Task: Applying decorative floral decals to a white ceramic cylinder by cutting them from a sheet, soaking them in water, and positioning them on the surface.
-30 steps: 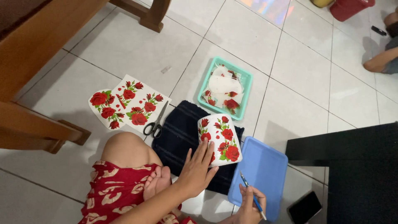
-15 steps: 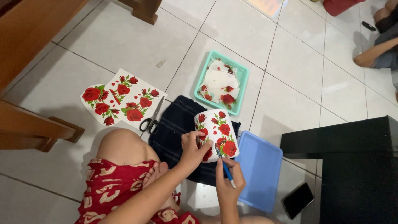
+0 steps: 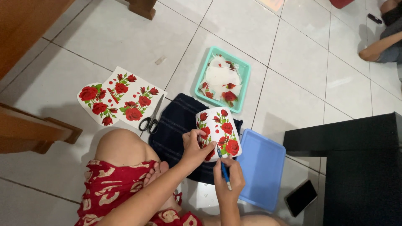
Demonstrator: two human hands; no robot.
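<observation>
A white cup (image 3: 218,129) decorated with red roses lies on its side on a dark navy towel (image 3: 178,125). My left hand (image 3: 194,146) grips the cup's near end and steadies it. My right hand (image 3: 228,178) holds a thin blue-handled tool (image 3: 222,167) like a pen, its tip touching the cup's lower side among the roses. My bent knee in red patterned cloth is at the lower left.
Rose decal sheets (image 3: 119,98) and black scissors (image 3: 151,117) lie left of the towel. A teal tray (image 3: 242,73) holds paper scraps. A blue lid (image 3: 261,169), a dark phone (image 3: 300,197) and black furniture (image 3: 360,167) are at right. Another person's arm (image 3: 379,48) is top right.
My left hand moved onto the cup and took hold of it. My right hand brought the blue tool up from near the blue lid to the cup's side.
</observation>
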